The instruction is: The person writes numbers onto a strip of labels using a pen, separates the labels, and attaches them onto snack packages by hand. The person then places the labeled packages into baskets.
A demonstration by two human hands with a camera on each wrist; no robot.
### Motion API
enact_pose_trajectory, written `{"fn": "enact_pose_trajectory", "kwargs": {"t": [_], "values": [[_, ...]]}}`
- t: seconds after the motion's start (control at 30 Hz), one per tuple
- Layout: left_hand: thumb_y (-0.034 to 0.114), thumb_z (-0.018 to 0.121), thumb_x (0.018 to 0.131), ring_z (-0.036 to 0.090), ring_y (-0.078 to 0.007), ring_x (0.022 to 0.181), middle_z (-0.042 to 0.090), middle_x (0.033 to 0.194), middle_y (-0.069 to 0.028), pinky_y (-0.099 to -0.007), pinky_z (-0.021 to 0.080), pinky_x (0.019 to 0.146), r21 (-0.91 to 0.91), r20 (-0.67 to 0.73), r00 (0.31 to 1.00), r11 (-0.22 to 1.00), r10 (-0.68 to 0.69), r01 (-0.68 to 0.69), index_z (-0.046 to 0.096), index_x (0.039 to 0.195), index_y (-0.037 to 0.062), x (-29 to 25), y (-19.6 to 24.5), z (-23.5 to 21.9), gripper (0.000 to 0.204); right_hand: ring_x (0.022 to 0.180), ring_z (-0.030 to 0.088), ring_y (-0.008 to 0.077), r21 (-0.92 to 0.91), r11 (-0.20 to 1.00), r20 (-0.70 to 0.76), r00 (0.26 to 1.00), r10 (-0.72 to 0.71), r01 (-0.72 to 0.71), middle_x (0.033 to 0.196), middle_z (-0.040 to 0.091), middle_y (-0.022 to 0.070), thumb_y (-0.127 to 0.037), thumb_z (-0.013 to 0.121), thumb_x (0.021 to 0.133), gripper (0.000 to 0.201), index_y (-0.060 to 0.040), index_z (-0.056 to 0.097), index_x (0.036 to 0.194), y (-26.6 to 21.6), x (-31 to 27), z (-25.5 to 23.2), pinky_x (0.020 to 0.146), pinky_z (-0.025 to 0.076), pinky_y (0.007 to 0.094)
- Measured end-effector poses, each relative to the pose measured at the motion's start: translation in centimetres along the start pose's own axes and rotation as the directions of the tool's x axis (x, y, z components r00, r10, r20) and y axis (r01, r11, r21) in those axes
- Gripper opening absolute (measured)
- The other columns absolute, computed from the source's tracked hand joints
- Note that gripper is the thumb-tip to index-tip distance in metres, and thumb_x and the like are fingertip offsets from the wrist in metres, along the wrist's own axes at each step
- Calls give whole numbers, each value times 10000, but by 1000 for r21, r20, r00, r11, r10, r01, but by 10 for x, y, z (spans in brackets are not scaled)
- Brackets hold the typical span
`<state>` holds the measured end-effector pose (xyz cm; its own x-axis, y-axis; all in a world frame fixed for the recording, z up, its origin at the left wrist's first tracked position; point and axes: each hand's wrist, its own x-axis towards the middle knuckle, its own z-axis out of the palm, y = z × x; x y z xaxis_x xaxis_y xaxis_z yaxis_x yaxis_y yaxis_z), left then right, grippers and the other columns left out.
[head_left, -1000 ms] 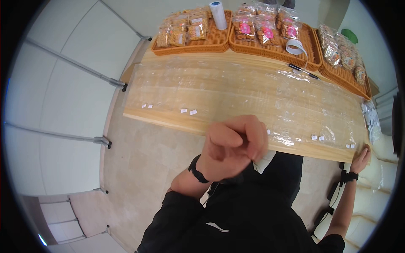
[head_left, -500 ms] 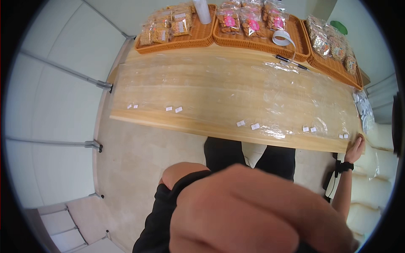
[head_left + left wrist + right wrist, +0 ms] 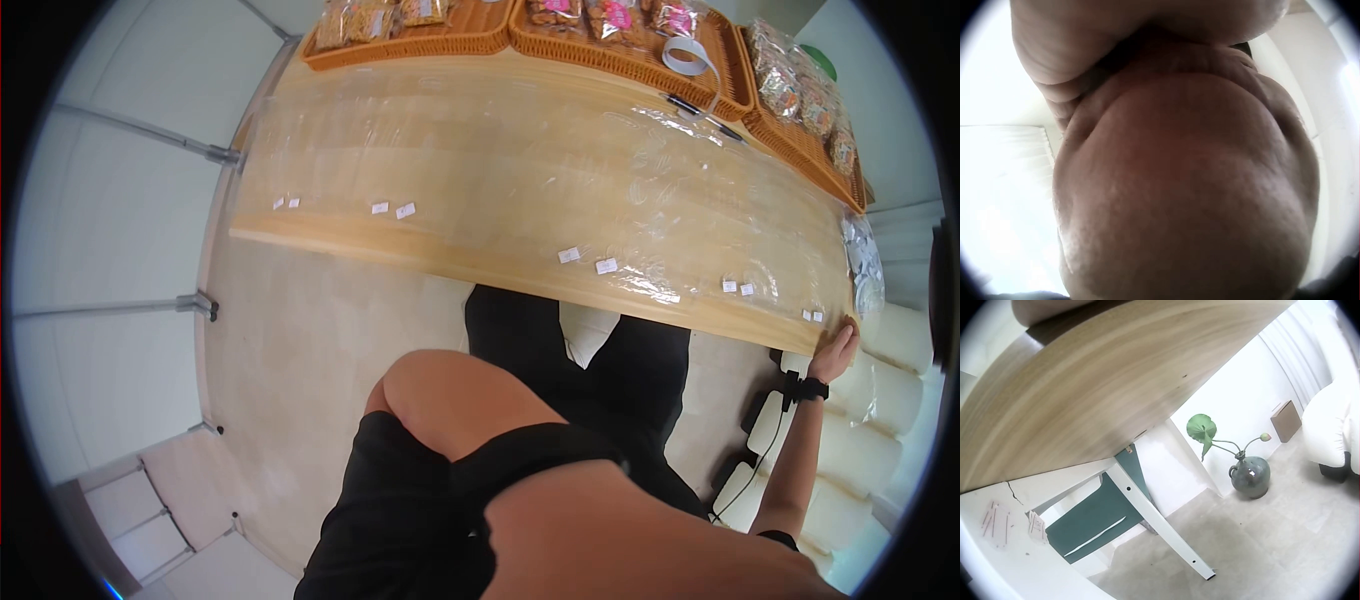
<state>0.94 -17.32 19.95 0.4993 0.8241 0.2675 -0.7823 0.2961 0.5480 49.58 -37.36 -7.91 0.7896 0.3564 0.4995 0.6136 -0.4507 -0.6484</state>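
My left forearm (image 3: 620, 540), with a black band at the wrist, fills the lower middle of the head view, very close to the camera. The left hand itself lies outside that view. In the left wrist view the left hand (image 3: 1185, 181) shows as a large palm, a thick fold of the hand crossing above it; I cannot tell whether it holds anything. My right hand (image 3: 836, 352) rests on the front right corner of the wooden table (image 3: 470, 255), fingers extended along the edge. Part of a finger shows over the tabletop's edge in the right wrist view.
Transparent film (image 3: 480, 150) covers the tabletop, with several small white labels near its front. Wicker baskets (image 3: 620, 68) of bagged snacks line the back, beside a white tape roll (image 3: 685, 57) and a black pen (image 3: 705, 118). White cushioned seating (image 3: 850, 440) stands right; a vase (image 3: 1250, 478) stands on the floor.
My left hand has risen from before the body, past the camera, and left the head view's lower edge. The head view has tilted down, cutting off the baskets' tops. The right hand stays put.
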Motion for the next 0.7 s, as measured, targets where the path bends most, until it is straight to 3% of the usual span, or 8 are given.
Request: {"fn": "enact_pose_trajectory", "kwargs": {"t": [0.13,0.27,0.3,0.33,0.4,0.47,0.53,0.7], "values": [[145,620,967,693,-295,892,700,1003,-204,-447,550,790,80,-103,994,996,-22,30,602,1177,91,0,-15,13,218,1164,595,238,22,1000,17,1000,12,-13,1243,638,131,-316,430,1076,417,17,591,1269,7,3,-1,1029,431,351],[153,621,970,690,-292,901,702,1013,-198,-442,548,806,134,-199,976,984,-86,114,610,1182,86,8,-4,10,222,1205,566,220,246,948,68,979,191,-202,1292,606,95,-360,441,1072,436,-10,548,1309,3,1,-1,965,476,357],[155,621,971,689,-291,903,702,1015,-197,-441,548,810,134,-204,973,981,-110,139,612,1183,85,10,2,12,224,1222,552,208,217,957,88,980,178,-193,1313,591,81,-373,458,1067,433,-36,531,1328,8,3,-3,931,493,355],[157,621,972,688,-290,906,703,1018,-196,-439,548,815,129,-202,970,978,-137,165,614,1185,84,14,4,6,225,1226,551,202,328,912,81,969,235,-248,1309,594,82,-367,466,1063,417,-56,534,1332,16,4,0,923,496,349],[161,621,973,687,-289,910,704,1023,-193,-437,547,823,107,-184,963,970,-198,219,619,1187,82,22,15,0,228,1191,565,198,-30,996,61,995,-81,83,1281,605,78,-360,464,1060,395,-68,551,1313,47,7,-3,914,498,345],[164,622,974,685,-287,914,705,1027,-190,-435,546,831,90,-164,953,958,-254,271,623,1190,80,17,17,5,231,1172,597,228,88,988,29,992,127,-129,1278,617,94,-321,467,1060,374,-39,575,1282,6,-1,0,957,494,362],[168,622,976,683,-285,919,706,1032,-187,-432,545,839,80,-148,942,945,-303,317,627,1192,77,27,18,4,235,1148,604,219,169,971,11,985,170,-169,1235,633,94,-314,464,1062,367,-26,589,1253,2,-3,4,974,477,353],[178,623,979,679,-281,930,709,1044,-180,-426,543,860,81,-105,899,898,-424,433,637,1199,72,43,13,10,244,1015,616,207,26,1000,-71,997,-10,12,1080,670,109,-269,479,1047,318,-12,636,1147,-38,-11,7,935,464,338]]}}
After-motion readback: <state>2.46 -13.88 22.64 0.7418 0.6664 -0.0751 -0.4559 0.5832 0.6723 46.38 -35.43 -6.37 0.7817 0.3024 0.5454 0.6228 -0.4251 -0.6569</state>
